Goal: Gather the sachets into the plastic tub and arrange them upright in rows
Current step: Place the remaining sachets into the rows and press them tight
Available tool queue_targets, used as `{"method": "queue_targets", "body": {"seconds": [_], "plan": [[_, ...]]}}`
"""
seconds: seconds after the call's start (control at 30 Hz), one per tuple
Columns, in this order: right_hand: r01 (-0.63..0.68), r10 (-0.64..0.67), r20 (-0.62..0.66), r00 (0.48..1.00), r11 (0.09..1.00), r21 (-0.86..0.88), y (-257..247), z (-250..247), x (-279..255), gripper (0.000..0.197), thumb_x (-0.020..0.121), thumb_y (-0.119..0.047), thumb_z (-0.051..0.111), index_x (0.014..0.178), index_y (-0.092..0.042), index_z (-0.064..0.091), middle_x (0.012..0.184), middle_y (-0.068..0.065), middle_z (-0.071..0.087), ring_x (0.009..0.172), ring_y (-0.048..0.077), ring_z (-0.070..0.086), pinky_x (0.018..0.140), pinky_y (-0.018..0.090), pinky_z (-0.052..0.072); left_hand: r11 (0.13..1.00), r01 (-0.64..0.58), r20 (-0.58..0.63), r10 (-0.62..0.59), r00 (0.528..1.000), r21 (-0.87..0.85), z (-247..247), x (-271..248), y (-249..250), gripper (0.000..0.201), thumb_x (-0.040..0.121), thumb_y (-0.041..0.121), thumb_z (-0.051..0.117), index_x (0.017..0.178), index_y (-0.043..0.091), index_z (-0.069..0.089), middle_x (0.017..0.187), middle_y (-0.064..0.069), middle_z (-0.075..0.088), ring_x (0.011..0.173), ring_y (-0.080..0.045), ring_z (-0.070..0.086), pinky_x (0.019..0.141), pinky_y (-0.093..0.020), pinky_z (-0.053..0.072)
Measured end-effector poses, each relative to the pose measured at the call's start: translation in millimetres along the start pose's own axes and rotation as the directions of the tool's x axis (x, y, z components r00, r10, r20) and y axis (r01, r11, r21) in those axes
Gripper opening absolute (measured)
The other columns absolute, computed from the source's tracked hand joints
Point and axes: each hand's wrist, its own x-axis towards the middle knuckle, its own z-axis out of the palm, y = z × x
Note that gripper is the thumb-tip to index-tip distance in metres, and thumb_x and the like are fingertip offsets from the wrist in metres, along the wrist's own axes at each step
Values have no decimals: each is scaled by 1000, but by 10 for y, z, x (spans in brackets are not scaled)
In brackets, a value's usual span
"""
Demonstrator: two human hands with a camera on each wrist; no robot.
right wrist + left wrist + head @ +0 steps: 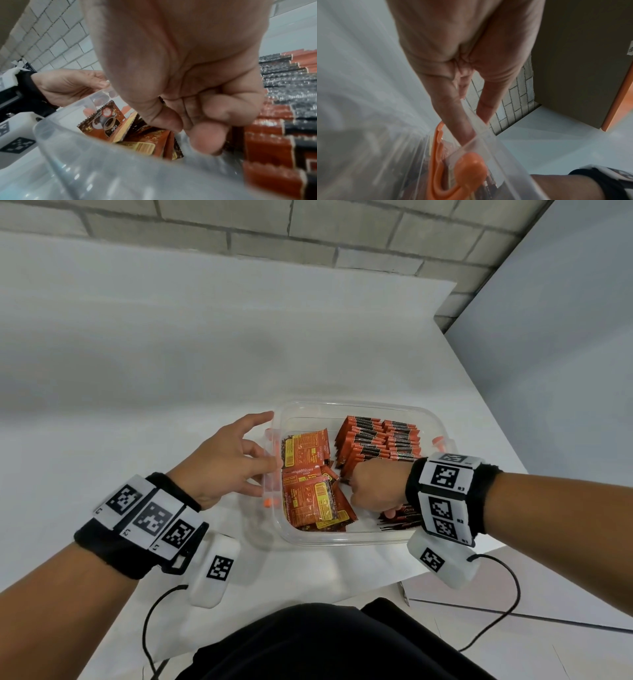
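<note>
Item: clear plastic tub point(349, 537) on white table point(137, 371), w/ orange side clips point(440, 442).

Contents, head view: upright sachets point(376, 443) in packed rows, approx 1–2 o'clock of tub centre; loose sachets point(308, 498) lying flat and overlapped, approx 8–10 o'clock; a few dark ones at approx 5 o'clock, partly hidden by the right wrist.

Head view only: whole layout, both wristbands w/ printed markers, cables, dark clothing at 6 o'clock of frame.

Left wrist view only: close look at the orange clip point(469, 166) on tub rim point(481, 136); index finger lies along the outer wall below the rim, thumb tip on the rim's other side. Sachets barely show through blurred wall. Brick wall behind.

Right wrist view only: print on a leaning sachet point(104, 121) — coffee cup, word "Coffee"; stepped tops of the upright rows point(281, 102) at 3 o'clock of frame. Tub wall point(102, 169) blurred in front.

Left hand point(229, 460): at tub's 9 o'clock side, palm down, fingers loosely spread and fairly straight, thumb and index pinching the rim lightly beside the clip.

Right hand point(373, 486): inside tub, approx 4 o'clock of centre, wrist bent down, fingers curled in, thumb against them. Fingertips point(207, 140) sit among the loose sachets; whether they hold one — cannot tell.
</note>
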Motion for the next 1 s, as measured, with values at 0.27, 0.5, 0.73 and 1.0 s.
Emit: {"method": "queue_targets", "body": {"seconds": [0.27, 0.5, 0.73, 1.0], "plan": [[-21, 21, -1, 1000, 995, 102, 50, -68, -15, 28, 94, -7, 39, 77, 1, 60, 45, 5, 57, 47, 19, 59, 51, 23, 47, 1000, 0, -1, 0, 1000, -5, 2, 0, -5, 72, 83, 3, 70, 140, 35, 40, 72, -5, 65, 64, -16, 67, 64, -37, 60], [-36, 38, -8, 999, 979, 201, 34, -15, -113, 34, 95, -15, 41, 90, 5, 68, 72, 15, 70, 54, 21, 63, 55, 24, 52, 1000, -2, 0, 2, 1000, -9, 3, -9, -3, 72, 83, 4, 70, 141, 34, 40, 73, -5, 64, 63, -16, 67, 62, -35, 59], [-66, 56, 37, 998, 729, 682, -89, -21, -92, 32, 100, -20, 44, 123, 0, 54, 112, 14, 62, 87, 25, 65, 73, 40, 59, 1000, -1, 0, 1, 1000, -11, 6, -16, 0, 73, 83, 4, 70, 141, 34, 39, 77, -9, 62, 63, -16, 67, 61, -34, 59], [-128, 54, 118, 992, 570, 812, -151, -34, -63, 59, 95, -47, 49, 141, -11, 39, 133, 21, 49, 110, 38, 56, 82, 46, 53, 1000, 5, -11, -5, 1000, 4, 8, -14, -7, 72, 84, 4, 69, 141, 35, 39, 81, -11, 63, 65, -16, 67, 63, -35, 60]]}}
